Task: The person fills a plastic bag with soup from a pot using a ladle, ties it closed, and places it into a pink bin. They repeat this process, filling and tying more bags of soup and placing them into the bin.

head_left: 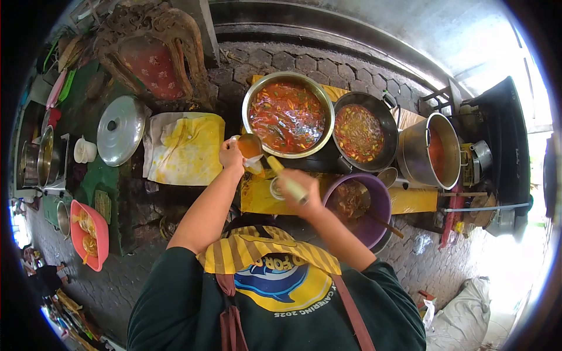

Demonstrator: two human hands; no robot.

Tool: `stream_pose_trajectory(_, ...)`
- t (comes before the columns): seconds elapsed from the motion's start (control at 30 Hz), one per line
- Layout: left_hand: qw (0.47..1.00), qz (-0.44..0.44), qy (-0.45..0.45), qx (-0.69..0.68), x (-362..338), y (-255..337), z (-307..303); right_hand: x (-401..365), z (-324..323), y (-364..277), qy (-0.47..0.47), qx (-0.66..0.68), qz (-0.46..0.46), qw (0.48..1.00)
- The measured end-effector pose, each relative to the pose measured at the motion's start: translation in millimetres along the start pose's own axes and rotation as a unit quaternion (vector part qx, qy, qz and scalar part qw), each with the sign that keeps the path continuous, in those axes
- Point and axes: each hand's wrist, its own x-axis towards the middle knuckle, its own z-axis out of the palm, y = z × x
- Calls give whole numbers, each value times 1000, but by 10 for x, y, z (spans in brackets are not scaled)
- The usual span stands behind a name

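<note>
My left hand (232, 154) is closed on the top of a clear plastic bag (253, 165), left of a wide metal basin (247, 99) of red soup with chilies. In my right hand (304, 188) is the handle of a ladle (275, 164), blurred by motion. The ladle's bowl, with orange-red liquid, tilts at the bag's mouth; the bag hides part of it. Right of the basin stands a black wok (391, 131) of similar soup. A purple bucket (383, 196) with brown food and a wooden-handled scoop (386, 225) is beside my right forearm.
A tall metal pot (415, 153) stands right of the wok. Yellow-stained paper (196, 146) and a metal lid (120, 131) lie to the left. A pink basin (99, 234) holds filled bags. A carved chair (155, 58) stands behind, and a black case (509, 158) at far right.
</note>
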Motion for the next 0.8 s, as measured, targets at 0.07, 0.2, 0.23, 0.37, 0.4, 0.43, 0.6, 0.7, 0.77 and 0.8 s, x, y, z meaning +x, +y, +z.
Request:
stream_pose_trajectory(0.07, 1000, 0, 10, -5, -40, 78, -10, -94, 83, -146, -110, -96, -36, 989)
stream_pose_trajectory(0.2, 999, 14, 36, -21, -30, 122, -45, -122, 0, -10, -64, -92, -40, 993)
stream_pose_trajectory(0.23, 999, 14, 36, -18, -31, 128, -67, -88, -11, 62, -26, -68, 4, 997)
stream_pose_trajectory(0.37, 999, 26, 25, -15, -39, 143, -126, 96, 53, 509, 40, -74, 45, 995)
stream_pose_trajectory(0.4, 999, 27, 33, -1, -32, 145, -130, 103, 117, 653, 69, -80, 43, 993)
stream_pose_trajectory(0.43, 999, 28, 31, 0, -41, 158, -138, 105, 172, 756, 71, -81, 44, 993)
stream_pose_trajectory(0.6, 998, 53, 31, 7, -14, 145, -196, 113, 421, 997, 54, -84, 100, 990)
stream_pose_trajectory(0.7, 999, 30, 26, -10, 36, 118, -236, 82, 573, 1126, 86, -81, 129, 985)
stream_pose_trajectory(0.77, 999, 33, 28, -3, 25, 108, -262, 23, 675, 1279, 112, -83, 147, 979)
stream_pose_trajectory(0.8, 999, 35, 27, 5, 13, 101, -270, -2, 716, 1344, 155, -26, 192, 969)
